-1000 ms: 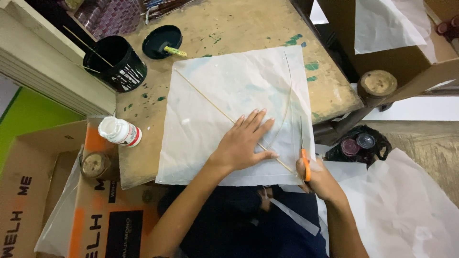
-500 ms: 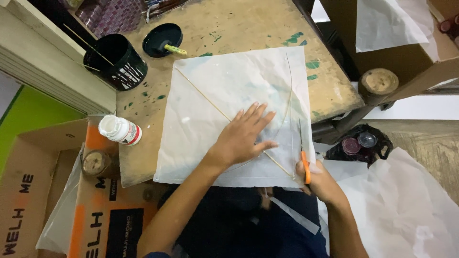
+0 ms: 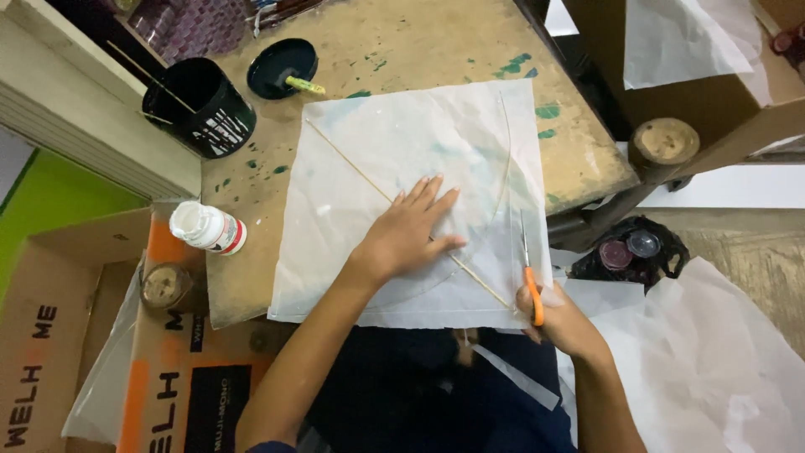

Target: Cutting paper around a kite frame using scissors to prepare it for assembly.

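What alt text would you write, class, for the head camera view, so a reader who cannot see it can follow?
A person's left hand presses flat on a white paper sheet crossed by thin sticks, while the right hand holds orange-handled scissors at the sheet's right edge. A black pot and white bottle stand nearby.

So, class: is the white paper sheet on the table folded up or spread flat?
Spread flat. The white paper sheet lies open across the table, its corners showing, with the left hand pressed flat on it.
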